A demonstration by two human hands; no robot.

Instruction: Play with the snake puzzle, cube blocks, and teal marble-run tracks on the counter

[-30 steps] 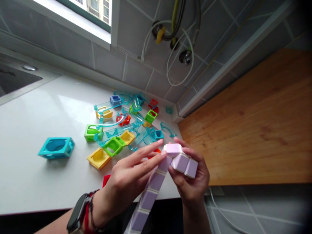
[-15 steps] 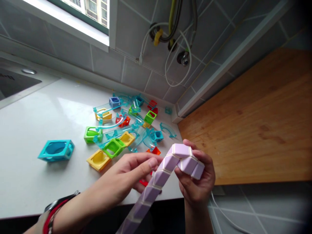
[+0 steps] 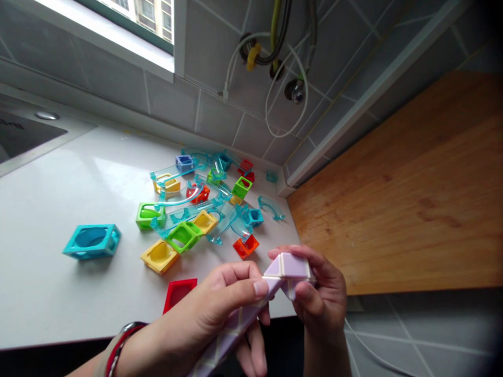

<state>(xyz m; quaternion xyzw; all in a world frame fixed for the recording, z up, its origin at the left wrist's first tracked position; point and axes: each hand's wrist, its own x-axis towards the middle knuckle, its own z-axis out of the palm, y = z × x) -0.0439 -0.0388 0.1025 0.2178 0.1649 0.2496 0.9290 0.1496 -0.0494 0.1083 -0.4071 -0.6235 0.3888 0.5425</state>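
Both my hands hold a lilac twist-puzzle snake (image 3: 288,268) made of linked wedge segments, just in front of the white counter's (image 3: 51,209) near edge. My right hand (image 3: 324,293) pinches the folded end of the snake between thumb and fingers. My left hand (image 3: 220,309) is closed round the straight run of segments that trails down to the lower left. A red square frame piece (image 3: 178,291) lies on the counter just left of my left hand, and an orange block (image 3: 245,246) lies just beyond my fingers.
Several coloured marble-run pieces lie scattered on the counter: a teal block (image 3: 92,240), yellow block (image 3: 159,255), green blocks (image 3: 183,235) and clear blue track curves (image 3: 220,222). A wooden board (image 3: 408,199) fills the right. Hoses and a white cable (image 3: 275,57) hang on the tiled wall.
The snake's end has been folded tighter and lowered toward me. My left hand went from stretched fingers to a closed grip on the straight segments, uncovering the red and orange pieces.
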